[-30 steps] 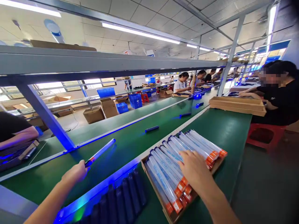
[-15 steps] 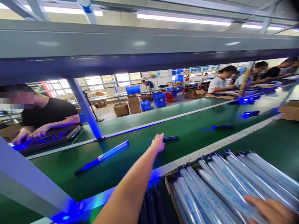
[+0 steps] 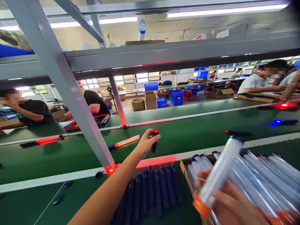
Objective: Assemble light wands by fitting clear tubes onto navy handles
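Observation:
My left hand is closed around a dark flashlight handle above the green conveyor belt. The handle stands nearly upright, and its top end glows red. Somewhat blurred, my right hand grips a clear plastic tube with a dark cap at its upper end and an orange band at its lower end. Beneath it, many similar tubes lie side by side in a cardboard box. Several dark handles lie in a row below my left forearm.
Glowing red light wands and a loose handle lie on the belt. A slanted metal post stands left of my arm, with a crossbeam overhead. Black caps lie at left. Co-workers sit across the belt.
My left hand has picked the handle off the belt and holds it upright. My right hand has lifted a tube from the box. The lights turned from blue to red, and my view swung left.

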`<state>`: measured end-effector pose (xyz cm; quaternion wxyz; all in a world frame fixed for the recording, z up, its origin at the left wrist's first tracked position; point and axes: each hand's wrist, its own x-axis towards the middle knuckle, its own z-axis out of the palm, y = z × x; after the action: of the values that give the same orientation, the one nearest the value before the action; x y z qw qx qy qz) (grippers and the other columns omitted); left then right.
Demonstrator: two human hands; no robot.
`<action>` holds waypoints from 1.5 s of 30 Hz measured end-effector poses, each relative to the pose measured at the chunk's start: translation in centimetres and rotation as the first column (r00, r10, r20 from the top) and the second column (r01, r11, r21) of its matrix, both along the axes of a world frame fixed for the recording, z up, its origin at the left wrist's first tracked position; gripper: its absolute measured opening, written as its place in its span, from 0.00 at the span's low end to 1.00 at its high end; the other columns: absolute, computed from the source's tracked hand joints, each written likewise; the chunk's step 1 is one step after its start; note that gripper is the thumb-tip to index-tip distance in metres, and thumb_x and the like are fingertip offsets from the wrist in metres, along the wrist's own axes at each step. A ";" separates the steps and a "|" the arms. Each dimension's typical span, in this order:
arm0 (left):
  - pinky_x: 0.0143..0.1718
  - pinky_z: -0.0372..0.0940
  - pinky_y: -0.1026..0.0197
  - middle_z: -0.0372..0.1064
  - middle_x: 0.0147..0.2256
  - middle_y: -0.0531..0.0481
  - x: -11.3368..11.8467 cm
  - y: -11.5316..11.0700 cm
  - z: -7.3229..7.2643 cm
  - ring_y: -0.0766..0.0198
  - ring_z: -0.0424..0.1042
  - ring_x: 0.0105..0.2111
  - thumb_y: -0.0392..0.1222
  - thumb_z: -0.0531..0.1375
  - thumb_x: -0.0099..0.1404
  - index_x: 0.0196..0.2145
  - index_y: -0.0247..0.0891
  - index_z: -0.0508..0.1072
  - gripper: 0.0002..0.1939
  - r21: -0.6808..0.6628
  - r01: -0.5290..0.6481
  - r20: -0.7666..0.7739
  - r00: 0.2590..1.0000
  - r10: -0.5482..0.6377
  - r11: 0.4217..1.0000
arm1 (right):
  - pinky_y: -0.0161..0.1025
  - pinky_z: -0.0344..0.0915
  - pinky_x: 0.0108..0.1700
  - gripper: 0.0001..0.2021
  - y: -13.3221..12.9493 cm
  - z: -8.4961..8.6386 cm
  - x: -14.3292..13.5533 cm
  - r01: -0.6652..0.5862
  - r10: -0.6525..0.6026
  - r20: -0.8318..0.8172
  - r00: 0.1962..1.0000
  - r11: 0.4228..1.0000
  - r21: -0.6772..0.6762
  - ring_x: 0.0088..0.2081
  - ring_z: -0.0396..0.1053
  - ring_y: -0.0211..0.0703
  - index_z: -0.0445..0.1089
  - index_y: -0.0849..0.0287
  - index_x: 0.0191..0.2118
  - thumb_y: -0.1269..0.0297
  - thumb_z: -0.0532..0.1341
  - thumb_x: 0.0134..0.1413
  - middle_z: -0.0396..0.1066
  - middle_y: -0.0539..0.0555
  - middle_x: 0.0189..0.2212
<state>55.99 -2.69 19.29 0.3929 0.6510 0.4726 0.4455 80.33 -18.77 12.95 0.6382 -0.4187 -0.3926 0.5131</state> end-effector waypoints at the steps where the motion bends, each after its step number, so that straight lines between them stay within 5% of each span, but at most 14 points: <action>1: 0.46 0.71 0.54 0.72 0.44 0.46 -1.1 -3.2 0.3 0.59 0.76 0.43 0.52 0.56 0.71 0.47 0.38 0.65 0.15 -0.032 0.022 0.081 0.997 -0.019 0.999 | 0.58 0.75 0.39 0.18 -0.5 1.0 -1.9 -0.082 0.073 -0.141 0.987 0.995 -0.064 0.42 0.78 0.63 0.74 0.54 0.43 0.55 0.71 0.46 0.78 0.64 0.44; 3: 0.36 0.72 0.58 0.71 0.35 0.50 -2.9 -9.8 -0.1 0.62 0.77 0.32 0.58 0.52 0.71 0.47 0.40 0.63 0.19 -0.113 0.055 0.198 0.980 -0.032 0.992 | 0.56 0.74 0.44 0.21 -1.1 2.4 -5.5 -0.124 0.086 -0.320 0.943 0.987 -0.100 0.43 0.77 0.59 0.71 0.54 0.45 0.57 0.73 0.45 0.78 0.60 0.43; 6: 0.19 0.63 0.66 0.67 0.27 0.56 -4.4 -18.4 -2.2 0.69 0.67 0.18 0.63 0.56 0.67 0.46 0.40 0.64 0.23 -0.363 0.064 0.325 0.944 0.062 0.930 | 0.51 0.73 0.46 0.29 -1.9 3.2 -9.3 -0.133 0.096 -0.356 0.929 0.988 -0.081 0.42 0.77 0.52 0.63 0.52 0.54 0.59 0.73 0.48 0.78 0.54 0.39; 8: 0.17 0.58 0.68 0.67 0.27 0.55 -4.9 -22.3 -3.8 0.70 0.66 0.19 0.65 0.60 0.63 0.44 0.39 0.67 0.26 -0.484 0.073 0.356 0.927 0.121 0.872 | 0.49 0.73 0.45 0.32 -2.7 3.2 -11.2 -0.172 0.140 -0.308 0.941 0.982 -0.079 0.43 0.77 0.52 0.59 0.53 0.57 0.58 0.73 0.49 0.78 0.54 0.39; 11: 0.23 0.61 0.67 0.67 0.30 0.51 -5.6 -25.6 -5.5 0.69 0.66 0.24 0.63 0.60 0.64 0.39 0.36 0.69 0.25 -0.483 0.164 0.375 0.926 0.034 0.860 | 0.52 0.72 0.47 0.33 -4.2 3.4 -13.4 -0.176 0.151 -0.208 0.966 0.978 -0.107 0.42 0.77 0.53 0.60 0.55 0.56 0.55 0.73 0.48 0.78 0.56 0.39; 14: 0.25 0.60 0.66 0.66 0.30 0.51 -6.3 -26.9 -6.0 0.69 0.64 0.24 0.61 0.57 0.68 0.37 0.35 0.69 0.22 -0.432 0.166 0.310 0.950 -0.027 0.886 | 0.53 0.71 0.49 0.32 -5.5 3.9 -15.1 -0.124 0.113 -0.103 0.988 0.987 -0.106 0.41 0.77 0.53 0.61 0.56 0.53 0.52 0.73 0.47 0.78 0.56 0.39; 18: 0.28 0.61 0.63 0.67 0.29 0.50 -6.9 -27.9 -6.1 0.63 0.65 0.28 0.57 0.54 0.71 0.48 0.37 0.71 0.20 -0.372 0.028 0.124 0.992 0.020 0.928 | 0.51 0.71 0.47 0.29 -6.4 4.3 -16.1 -0.125 0.126 0.016 0.992 0.990 -0.059 0.40 0.77 0.52 0.61 0.55 0.50 0.52 0.73 0.48 0.78 0.56 0.38; 22: 0.40 0.63 0.58 0.75 0.40 0.44 -7.2 -28.7 -6.7 0.55 0.71 0.37 0.51 0.55 0.72 0.53 0.42 0.71 0.18 -0.233 -0.062 -0.008 0.998 0.062 0.970 | 0.50 0.71 0.47 0.29 -6.4 4.4 -16.4 -0.134 0.143 0.164 0.976 0.989 -0.065 0.41 0.77 0.52 0.61 0.55 0.50 0.50 0.72 0.48 0.78 0.56 0.39; 28: 0.38 0.62 0.57 0.74 0.40 0.44 -7.3 -29.5 -7.2 0.56 0.70 0.35 0.49 0.54 0.72 0.52 0.44 0.70 0.15 -0.171 -0.064 -0.053 0.997 0.056 0.983 | 0.47 0.73 0.41 0.28 -6.3 4.3 -16.4 -0.231 0.263 0.218 0.940 0.960 -0.161 0.36 0.78 0.51 0.62 0.57 0.49 0.48 0.71 0.49 0.77 0.55 0.35; 31: 0.31 0.61 0.61 0.68 0.32 0.49 -6.9 -29.7 -6.8 0.63 0.66 0.29 0.54 0.53 0.72 0.43 0.40 0.71 0.15 -0.349 0.037 0.141 0.990 0.013 0.936 | 0.44 0.72 0.38 0.27 -5.6 4.8 -16.0 -0.253 0.285 0.290 0.913 0.957 -0.145 0.34 0.76 0.48 0.64 0.57 0.46 0.52 0.74 0.46 0.76 0.53 0.34; 35: 0.18 0.53 0.68 0.60 0.28 0.54 -6.3 -29.8 -6.2 0.72 0.58 0.21 0.61 0.55 0.69 0.43 0.37 0.69 0.22 -0.490 0.430 0.655 0.755 -0.006 0.758 | 0.49 0.73 0.41 0.25 -4.1 6.6 -16.7 -0.387 0.394 0.048 0.918 0.915 -0.110 0.37 0.77 0.50 0.64 0.57 0.48 0.55 0.72 0.49 0.77 0.54 0.36; 37: 0.17 0.53 0.69 0.60 0.28 0.55 -6.1 -29.8 -6.0 0.73 0.57 0.20 0.61 0.57 0.67 0.47 0.37 0.69 0.24 -0.468 0.483 0.730 0.683 0.016 0.740 | 0.48 0.74 0.39 0.21 -3.4 7.5 -17.5 -0.425 0.410 -0.157 0.898 0.902 -0.073 0.35 0.77 0.48 0.65 0.57 0.48 0.55 0.69 0.53 0.76 0.52 0.34; 42: 0.19 0.54 0.70 0.59 0.26 0.55 -6.0 -29.8 -5.2 0.73 0.57 0.21 0.62 0.55 0.69 0.34 0.37 0.66 0.23 -0.482 0.270 0.490 0.872 0.001 0.834 | 0.28 0.51 0.14 0.17 -3.3 8.5 -19.3 -0.427 0.401 -0.414 0.817 0.903 0.032 0.14 0.49 0.28 0.61 0.56 0.28 0.56 0.69 0.53 0.54 0.39 0.16; 45: 0.18 0.51 0.70 0.57 0.25 0.56 -6.0 -29.8 -4.5 0.74 0.56 0.20 0.64 0.56 0.67 0.34 0.38 0.64 0.24 -0.500 0.323 0.511 0.859 -0.027 0.804 | 0.27 0.45 0.13 0.21 -3.6 8.2 -19.4 -0.478 0.462 -0.433 0.774 0.875 0.079 0.13 0.41 0.27 0.55 0.55 0.24 0.57 0.69 0.55 0.49 0.38 0.15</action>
<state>50.00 -32.53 14.74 0.7139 0.4144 0.4071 0.3910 60.90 -22.34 21.17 0.5540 -0.1921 -0.3216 0.7434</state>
